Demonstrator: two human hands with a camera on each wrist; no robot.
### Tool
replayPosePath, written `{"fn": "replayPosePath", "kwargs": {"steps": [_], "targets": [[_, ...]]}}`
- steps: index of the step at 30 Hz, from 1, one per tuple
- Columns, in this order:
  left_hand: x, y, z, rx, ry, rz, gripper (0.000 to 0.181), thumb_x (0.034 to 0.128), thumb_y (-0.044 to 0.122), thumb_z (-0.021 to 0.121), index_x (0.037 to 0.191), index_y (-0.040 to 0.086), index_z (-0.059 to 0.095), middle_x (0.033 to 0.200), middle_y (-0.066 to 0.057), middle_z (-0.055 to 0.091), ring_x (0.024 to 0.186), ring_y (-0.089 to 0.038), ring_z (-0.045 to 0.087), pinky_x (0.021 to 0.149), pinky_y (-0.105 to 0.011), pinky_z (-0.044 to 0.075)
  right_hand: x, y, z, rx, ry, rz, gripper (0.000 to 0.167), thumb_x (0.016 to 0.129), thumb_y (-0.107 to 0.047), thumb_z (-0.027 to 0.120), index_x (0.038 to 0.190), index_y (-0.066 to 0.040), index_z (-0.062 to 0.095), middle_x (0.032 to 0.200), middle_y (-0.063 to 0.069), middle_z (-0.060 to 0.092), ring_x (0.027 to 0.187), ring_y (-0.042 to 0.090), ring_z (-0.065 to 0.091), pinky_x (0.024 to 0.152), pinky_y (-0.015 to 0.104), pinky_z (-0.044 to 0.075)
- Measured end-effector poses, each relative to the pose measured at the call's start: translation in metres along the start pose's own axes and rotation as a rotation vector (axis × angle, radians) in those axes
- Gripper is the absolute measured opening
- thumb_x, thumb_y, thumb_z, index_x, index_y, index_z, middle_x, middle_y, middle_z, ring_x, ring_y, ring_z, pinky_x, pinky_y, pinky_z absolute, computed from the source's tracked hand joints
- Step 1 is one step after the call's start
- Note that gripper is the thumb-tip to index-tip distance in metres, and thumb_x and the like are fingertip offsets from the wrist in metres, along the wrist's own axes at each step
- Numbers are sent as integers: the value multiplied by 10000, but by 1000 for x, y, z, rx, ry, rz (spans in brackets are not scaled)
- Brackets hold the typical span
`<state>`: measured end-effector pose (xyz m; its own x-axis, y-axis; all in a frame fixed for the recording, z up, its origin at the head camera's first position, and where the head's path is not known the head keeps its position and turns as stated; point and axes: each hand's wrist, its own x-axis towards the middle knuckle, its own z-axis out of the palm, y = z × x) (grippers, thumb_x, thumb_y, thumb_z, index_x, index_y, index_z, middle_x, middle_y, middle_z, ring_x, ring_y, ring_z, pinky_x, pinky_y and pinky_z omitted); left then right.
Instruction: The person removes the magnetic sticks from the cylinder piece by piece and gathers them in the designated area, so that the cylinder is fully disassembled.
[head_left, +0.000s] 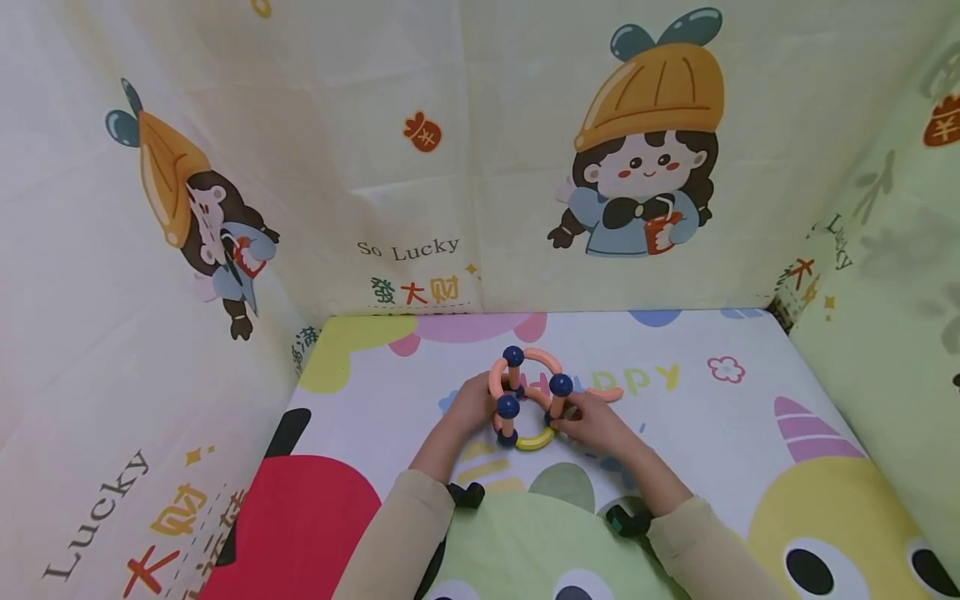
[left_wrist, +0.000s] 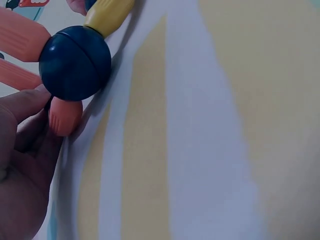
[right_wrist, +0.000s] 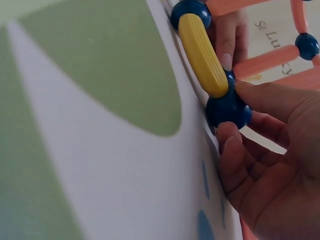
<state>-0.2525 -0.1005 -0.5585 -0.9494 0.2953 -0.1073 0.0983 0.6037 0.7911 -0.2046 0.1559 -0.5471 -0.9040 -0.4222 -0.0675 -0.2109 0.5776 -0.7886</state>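
A frame of pink rods and dark blue balls stands on the table, with two ring-like levels joined by upright pink rods (head_left: 558, 406). One curved yellow rod (head_left: 535, 440) (right_wrist: 202, 55) lies at its lower front between two blue balls. My left hand (head_left: 474, 403) (left_wrist: 25, 155) holds the frame's left side, its fingers at a pink rod below a blue ball (left_wrist: 75, 63). With thumb and fingers my right hand (head_left: 597, 423) (right_wrist: 275, 160) pinches the lower right blue ball (right_wrist: 228, 109) at the yellow rod's end.
A loose curved pink rod (head_left: 606, 393) lies just behind my right hand. The table (head_left: 750, 425) has a printed cartoon cover, and patterned cloth walls (head_left: 510, 208) stand behind it and at both sides.
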Motion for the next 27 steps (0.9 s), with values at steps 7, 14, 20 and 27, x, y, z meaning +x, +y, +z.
{"fn": "replayPosePath", "kwargs": {"steps": [7,14,20,27], "targets": [[-13,1,-4,-48,113,-47,233,962,332,612,1177,308,699,1196,64,671,1050,-184,609,915,-422,498,-7,-3,-17,0,-60,60,127,961,-188,633,1083,-222,629,1113,41,671,727,163,621,651,325,514],[-36,14,-18,-238,181,-103,371,978,500,551,1305,337,617,1016,10,677,886,-218,616,772,-343,512,-7,-12,-48,90,-30,123,241,991,-255,598,1226,-208,621,1083,138,656,698,213,607,627,377,516],[-55,27,-25,-378,173,5,477,993,512,513,1444,367,462,1014,-55,671,831,-422,611,748,-488,515,0,-30,-66,233,-28,133,322,1007,-365,558,1296,-226,587,959,228,626,726,289,584,695,447,512],[-69,37,-26,-403,92,29,621,979,445,582,1508,462,257,1241,-40,649,893,-201,632,736,-360,522,12,-50,-72,346,-46,171,412,1013,-379,541,1384,-201,524,926,185,614,744,313,575,669,341,538]]}}
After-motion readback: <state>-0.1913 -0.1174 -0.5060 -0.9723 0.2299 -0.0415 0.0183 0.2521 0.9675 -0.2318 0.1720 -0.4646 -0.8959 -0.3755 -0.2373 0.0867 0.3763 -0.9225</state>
